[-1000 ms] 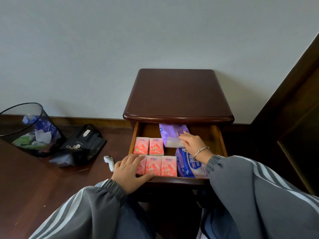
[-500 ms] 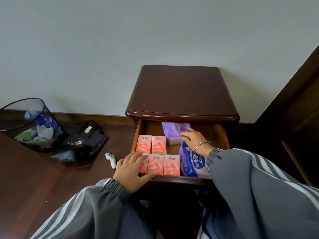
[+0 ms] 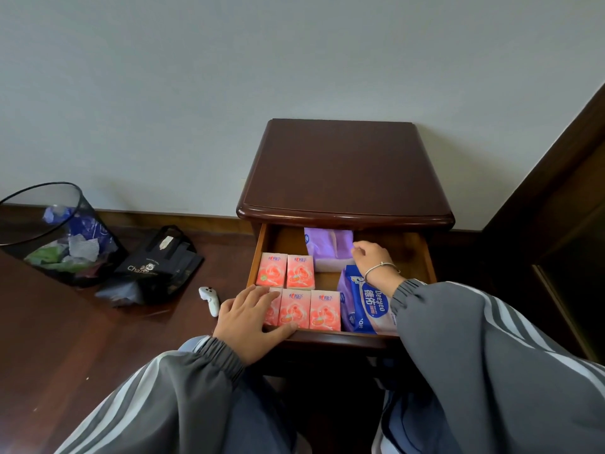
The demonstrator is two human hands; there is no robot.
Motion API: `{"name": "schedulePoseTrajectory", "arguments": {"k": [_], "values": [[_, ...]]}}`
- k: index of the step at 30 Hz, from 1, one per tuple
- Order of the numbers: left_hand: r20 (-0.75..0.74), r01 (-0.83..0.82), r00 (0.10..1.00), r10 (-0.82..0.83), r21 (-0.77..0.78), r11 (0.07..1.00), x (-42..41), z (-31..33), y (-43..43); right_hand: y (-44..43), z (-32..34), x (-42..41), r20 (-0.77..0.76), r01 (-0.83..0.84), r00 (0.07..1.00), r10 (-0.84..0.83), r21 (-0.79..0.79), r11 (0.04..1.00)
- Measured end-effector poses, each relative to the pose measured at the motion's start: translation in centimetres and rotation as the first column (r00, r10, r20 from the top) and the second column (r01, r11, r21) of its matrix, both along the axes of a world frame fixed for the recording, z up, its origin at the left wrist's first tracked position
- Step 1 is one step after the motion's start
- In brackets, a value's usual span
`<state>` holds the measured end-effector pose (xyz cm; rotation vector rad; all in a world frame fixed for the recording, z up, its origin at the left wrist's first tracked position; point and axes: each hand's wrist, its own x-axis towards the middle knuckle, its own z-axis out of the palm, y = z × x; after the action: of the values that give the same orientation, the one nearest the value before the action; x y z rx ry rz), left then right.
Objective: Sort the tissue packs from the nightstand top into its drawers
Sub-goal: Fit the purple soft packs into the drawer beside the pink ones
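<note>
The drawer (image 3: 428, 260) is pulled out under the nightstand top (image 3: 343, 172), with bare wood showing at its back right corner. The left hand (image 3: 248, 319) lies flat, fingers straight, on the front-left of five pink packs (image 3: 301, 271). The right hand (image 3: 371, 257), fingers curled, meets the right edge of the purple pack (image 3: 327, 247) behind the blue pack (image 3: 370, 301); I cannot tell whether it grips. The floor (image 3: 82, 339) is dark and the wall (image 3: 196, 93) pale, with a bin (image 3: 19, 231) and a bag (image 3: 160, 263) at left.

The left hand (image 3: 250, 319) lies flat, palm down, its fingers (image 3: 260, 294) straight and slightly spread, and the thumb is stretched out to the right. The right hand (image 3: 371, 258) reaches farther forward, knuckles up and fingers curled under; what they grip, if anything, is hidden. A thin silver bracelet (image 3: 381, 267) circles the right wrist. Both forearms wear grey, pale-striped sleeves (image 3: 170, 398).
</note>
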<state>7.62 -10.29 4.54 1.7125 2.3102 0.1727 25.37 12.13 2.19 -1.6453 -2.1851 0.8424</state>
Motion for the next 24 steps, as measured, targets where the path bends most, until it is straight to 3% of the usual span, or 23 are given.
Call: {"name": "schedulePoseTrajectory", "arguments": {"k": [6, 18, 24], "values": [[-0.004, 0.005, 1.000, -0.005, -0.009, 1.000, 0.0, 0.2, 0.0, 0.1, 0.0, 2.0, 0.045, -0.083, 0.995, 0.086, -0.075, 0.994], [-0.016, 0.002, 1.000, -0.003, -0.053, 0.999, 0.0, 0.0, 0.1, 0.4, 1.8, 4.8, 0.116, -0.204, 0.951, 0.285, -0.456, 0.866], [-0.026, 0.001, 1.000, -0.003, -0.062, 0.998, -0.1, 0.1, 0.1, 0.7, 1.7, 4.6, 0.232, -0.244, 0.907, 0.352, -0.392, 0.887]]}}
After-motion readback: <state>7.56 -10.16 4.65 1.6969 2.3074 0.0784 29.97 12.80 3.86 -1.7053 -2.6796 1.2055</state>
